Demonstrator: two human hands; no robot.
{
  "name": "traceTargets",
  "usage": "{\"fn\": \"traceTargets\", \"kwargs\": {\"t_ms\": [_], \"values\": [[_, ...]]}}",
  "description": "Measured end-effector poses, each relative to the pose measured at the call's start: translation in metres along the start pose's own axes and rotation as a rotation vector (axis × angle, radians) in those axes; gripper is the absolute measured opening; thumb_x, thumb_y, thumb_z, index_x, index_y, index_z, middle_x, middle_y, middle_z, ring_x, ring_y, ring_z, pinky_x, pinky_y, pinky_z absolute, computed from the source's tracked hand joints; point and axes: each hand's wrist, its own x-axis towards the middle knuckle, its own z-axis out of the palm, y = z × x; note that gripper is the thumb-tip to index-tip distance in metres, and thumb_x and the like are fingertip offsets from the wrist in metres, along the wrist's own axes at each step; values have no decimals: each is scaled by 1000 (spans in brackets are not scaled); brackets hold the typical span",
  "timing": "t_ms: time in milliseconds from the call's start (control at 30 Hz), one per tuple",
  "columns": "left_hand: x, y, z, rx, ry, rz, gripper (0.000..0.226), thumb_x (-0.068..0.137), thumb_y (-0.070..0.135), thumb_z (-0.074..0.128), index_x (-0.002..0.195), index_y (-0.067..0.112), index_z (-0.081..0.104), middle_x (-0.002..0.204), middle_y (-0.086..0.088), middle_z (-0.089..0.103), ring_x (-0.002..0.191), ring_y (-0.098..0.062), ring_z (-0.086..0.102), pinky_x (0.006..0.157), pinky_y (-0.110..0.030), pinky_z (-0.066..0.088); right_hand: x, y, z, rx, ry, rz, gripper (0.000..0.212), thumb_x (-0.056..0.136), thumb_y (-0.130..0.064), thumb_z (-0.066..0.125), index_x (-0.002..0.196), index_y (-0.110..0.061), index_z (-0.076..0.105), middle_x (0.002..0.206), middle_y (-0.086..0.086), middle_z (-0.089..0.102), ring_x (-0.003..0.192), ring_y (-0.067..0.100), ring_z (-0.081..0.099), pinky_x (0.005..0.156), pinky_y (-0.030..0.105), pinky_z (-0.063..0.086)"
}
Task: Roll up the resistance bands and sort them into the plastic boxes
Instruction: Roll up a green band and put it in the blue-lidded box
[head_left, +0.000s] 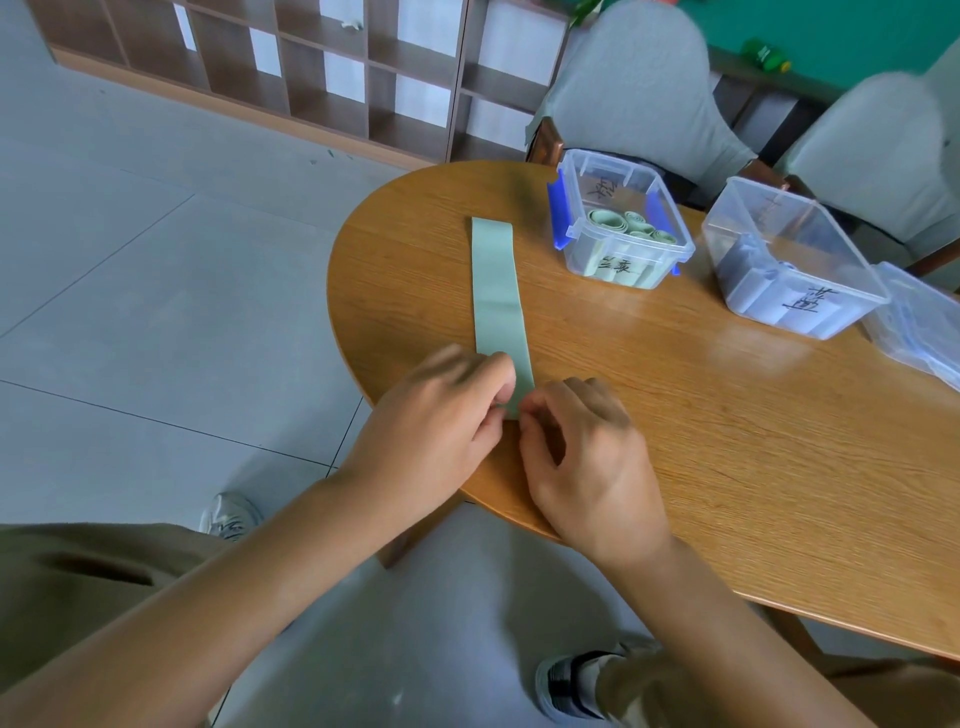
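A pale green resistance band (497, 291) lies flat and stretched out on the wooden table (727, 441), running away from me. My left hand (436, 431) and my right hand (587, 457) both pinch its near end with curled fingers. The clear plastic box with blue latches (621, 221) holds several rolled green bands. To its right, a second clear box (789, 260) holds blue-grey bands. Both boxes are lidless and carry handwritten labels.
A third clear plastic piece (919, 322) sits at the table's right edge. Two grey-covered chairs (644, 88) stand behind the table. A wooden shelf unit (291, 67) lines the far wall. The table's rounded edge is just left of my hands.
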Motion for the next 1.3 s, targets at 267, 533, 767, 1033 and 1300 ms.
{"fn": "traceTargets", "kwargs": {"t_ms": [267,533,767,1033,1300], "values": [[-1,-9,-1,-14,-44,38,10,90,18,66,84,16,59,83,7,56,86,-19,48,63,-42,48,-4,8,-6,49,-65,19,10,86,-7,71,91,-15,74,93,-5,67,89,19,56,78,31,47],[-1,-6,2,43,15,-5,16,86,27,76,79,18,66,102,6,61,105,-22,48,88,-32,43,4,13,-2,132,-69,157,5,84,-20,78,86,-19,74,103,-11,61,99,15,51,88,18,40],[-1,-4,10,-48,73,-233,15,83,30,77,73,22,68,137,2,56,135,-30,37,109,-30,32,11,13,8,125,-106,265,7,89,-24,72,86,-18,72,111,-10,59,108,14,42,97,23,38],[7,-1,16,53,103,-311,10,83,28,73,80,22,65,135,1,57,132,-35,38,106,-34,36,25,4,14,100,-167,424,18,90,-28,63,107,-22,61,117,-2,50,110,22,41,102,35,35],[25,-5,22,202,54,-325,32,86,30,68,113,20,54,128,-1,58,131,-36,39,101,-41,43,43,-2,24,18,-238,461,34,98,-28,47,132,-25,45,133,0,41,123,22,34,103,34,28]]}}
